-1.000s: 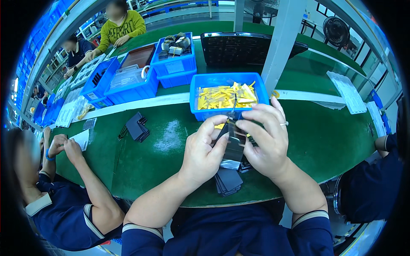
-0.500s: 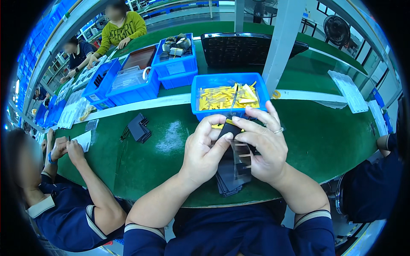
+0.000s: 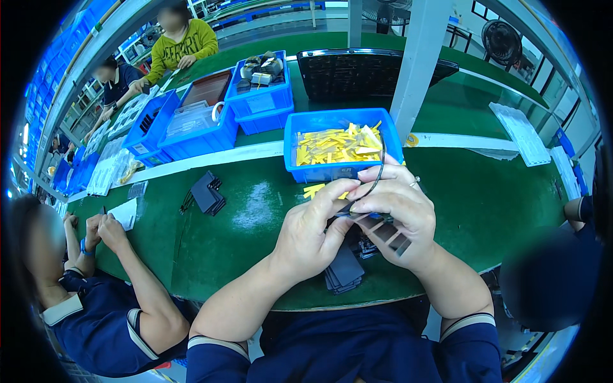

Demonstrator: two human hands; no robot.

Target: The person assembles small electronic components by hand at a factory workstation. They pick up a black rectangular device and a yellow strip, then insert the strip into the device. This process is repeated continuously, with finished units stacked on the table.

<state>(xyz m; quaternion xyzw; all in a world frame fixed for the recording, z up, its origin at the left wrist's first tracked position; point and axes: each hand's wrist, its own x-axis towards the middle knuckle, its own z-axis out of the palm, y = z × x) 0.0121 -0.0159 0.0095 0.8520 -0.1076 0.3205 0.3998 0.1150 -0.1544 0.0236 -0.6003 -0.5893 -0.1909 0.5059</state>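
My left hand [image 3: 308, 235] is closed, thumb and fingers pinching a small dark flat piece [image 3: 343, 210] that the fingers mostly hide. My right hand [image 3: 408, 207] closes on the same piece from the other side. A thin black cable [image 3: 381, 173] curves up from between the hands past the right fingers. Against the right palm lies a clear strip with dark rectangular patches [image 3: 387, 235]. Below the hands, a stack of dark grey flat pieces [image 3: 345, 268] lies near the table edge, with small dark parts beside it. Several yellow strips [image 3: 313, 190] lie just beyond the left fingers.
A blue bin [image 3: 319, 173] of yellow strips stands beyond my hands, beside a grey post [image 3: 418, 70]. More dark pieces with cables [image 3: 207, 193] lie left on the green table [image 3: 242, 255]. Blue bins [image 3: 207, 134] stand farther left. A co-worker [image 3: 108, 306] sits close at left.
The dark piece has been turned between my hands and shows less. Its cable went from upright to curving at the right. The patched strip swung outward to the right.
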